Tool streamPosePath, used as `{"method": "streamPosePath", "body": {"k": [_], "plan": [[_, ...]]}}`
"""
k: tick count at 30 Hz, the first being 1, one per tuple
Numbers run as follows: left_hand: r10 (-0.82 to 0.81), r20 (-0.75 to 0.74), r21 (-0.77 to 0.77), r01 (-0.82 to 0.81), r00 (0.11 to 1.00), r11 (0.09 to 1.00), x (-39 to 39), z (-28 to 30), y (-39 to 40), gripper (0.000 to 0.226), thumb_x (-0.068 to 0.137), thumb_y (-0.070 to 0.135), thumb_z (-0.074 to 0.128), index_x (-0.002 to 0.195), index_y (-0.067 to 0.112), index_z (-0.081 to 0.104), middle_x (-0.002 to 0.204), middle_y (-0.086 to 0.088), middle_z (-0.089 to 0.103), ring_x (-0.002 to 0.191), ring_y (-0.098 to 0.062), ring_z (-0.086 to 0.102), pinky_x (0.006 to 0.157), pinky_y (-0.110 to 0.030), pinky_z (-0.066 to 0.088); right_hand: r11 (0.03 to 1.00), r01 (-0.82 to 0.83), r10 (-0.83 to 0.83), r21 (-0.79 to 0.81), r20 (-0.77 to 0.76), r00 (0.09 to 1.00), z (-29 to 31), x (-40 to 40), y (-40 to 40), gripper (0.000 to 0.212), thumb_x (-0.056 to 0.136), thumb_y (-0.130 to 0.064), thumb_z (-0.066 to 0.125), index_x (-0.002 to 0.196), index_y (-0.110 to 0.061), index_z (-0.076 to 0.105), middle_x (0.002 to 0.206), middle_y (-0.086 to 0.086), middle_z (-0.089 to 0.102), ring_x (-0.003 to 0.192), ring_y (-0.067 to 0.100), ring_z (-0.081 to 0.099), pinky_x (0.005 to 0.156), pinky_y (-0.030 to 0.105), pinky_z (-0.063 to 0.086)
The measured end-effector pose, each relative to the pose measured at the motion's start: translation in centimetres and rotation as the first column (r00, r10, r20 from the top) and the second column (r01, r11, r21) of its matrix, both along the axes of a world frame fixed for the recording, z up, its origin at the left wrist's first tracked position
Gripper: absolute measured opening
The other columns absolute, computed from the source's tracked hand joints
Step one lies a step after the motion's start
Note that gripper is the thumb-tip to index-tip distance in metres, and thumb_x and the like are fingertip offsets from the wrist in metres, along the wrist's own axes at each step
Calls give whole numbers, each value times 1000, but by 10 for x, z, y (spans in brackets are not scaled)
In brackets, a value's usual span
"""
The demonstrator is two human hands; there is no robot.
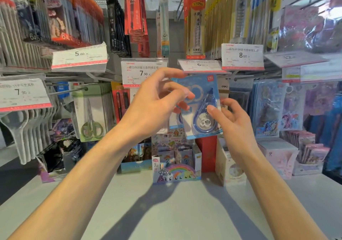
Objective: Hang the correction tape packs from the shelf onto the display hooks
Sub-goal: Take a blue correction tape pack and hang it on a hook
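Observation:
A blue correction tape pack (200, 110) with a round blue dispenser in its blister is held up in front of the display hooks, just below the 7.90 price tag (144, 72). My left hand (157, 102) grips its upper left part, fingers curled over the front and the index finger at the top edge. At the pack's right edge my right hand (235, 126) pinches it, thumb pressed on the blister. The hook itself is hidden behind my left hand and the pack. Part of another pack (174, 119) shows behind it.
Scissors packs (91, 113) hang on hooks to the left and sticker sheets (268, 108) to the right. Boxes of cards (175, 171) and a red box (208, 152) stand at the back of the grey shelf (166, 208). More price tags jut out overhead.

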State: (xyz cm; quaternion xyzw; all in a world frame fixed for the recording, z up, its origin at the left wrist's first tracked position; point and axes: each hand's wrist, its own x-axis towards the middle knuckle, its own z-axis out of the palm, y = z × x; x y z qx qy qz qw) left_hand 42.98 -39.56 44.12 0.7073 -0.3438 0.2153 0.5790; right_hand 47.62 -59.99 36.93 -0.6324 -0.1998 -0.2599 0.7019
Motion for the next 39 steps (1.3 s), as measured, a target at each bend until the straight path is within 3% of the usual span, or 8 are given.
{"method": "streamPosePath", "body": {"k": [5,9,14,22,29,33,35,39], "plan": [[-8,0,7,8,1000,1000,2,0,2,27,97,9,62,123,18,59,90,-3,80,71,-17,72,67,-25,54,1000,-8,8,-24,0,1000,8,10,5,29,97,-30,72,123,-26,60,102,-11,81,96,5,76,74,16,56],[3,7,18,-3,1000,1000,2,-1,3,28,94,15,62,121,20,60,90,-2,80,72,-17,73,67,-25,54,1000,3,-3,6,-18,1000,7,17,10,46,89,-36,75,129,-21,59,105,-11,81,101,8,76,90,34,55],[12,16,32,-12,1000,999,5,-1,4,26,94,15,62,119,22,60,91,-2,80,72,-16,73,68,-27,56,1000,14,-13,13,-50,999,3,23,10,44,90,-38,75,128,-21,60,105,-10,81,98,10,77,91,38,57],[46,7,74,-46,999,996,8,-6,11,24,92,19,62,116,25,63,93,-1,79,76,-17,74,69,-31,58,993,109,-112,-38,-83,990,-3,45,20,28,93,-37,75,115,-33,59,99,-19,74,87,-8,71,66,9,51],[404,-29,154,-395,914,905,28,-41,62,12,90,34,75,101,33,69,95,5,76,86,-9,71,77,-30,55,961,230,-235,-156,-14,972,-20,53,21,52,91,-48,73,134,-29,52,126,-11,66,109,-2,64,88,19,47],[601,-42,68,-598,798,799,51,-56,78,48,80,51,79,119,32,56,99,12,63,88,-3,62,73,-22,47,953,182,-200,-243,-52,978,-20,63,24,69,88,-52,75,146,-30,45,133,-14,61,109,-19,54,82,3,42],[631,-65,72,-627,773,776,62,-60,79,69,74,59,75,132,35,46,112,18,57,99,5,57,78,-19,43,957,109,-138,-270,-89,986,-19,70,28,80,88,-51,75,154,-28,36,133,-16,61,107,-23,52,87,7,46],[576,-181,157,-555,797,817,79,-69,75,82,76,55,72,142,45,25,124,20,58,103,-9,62,82,-26,45,971,65,-96,-229,-128,987,-20,81,30,74,86,-46,78,148,-31,41,114,-32,71,105,-17,62,91,15,50]]}}
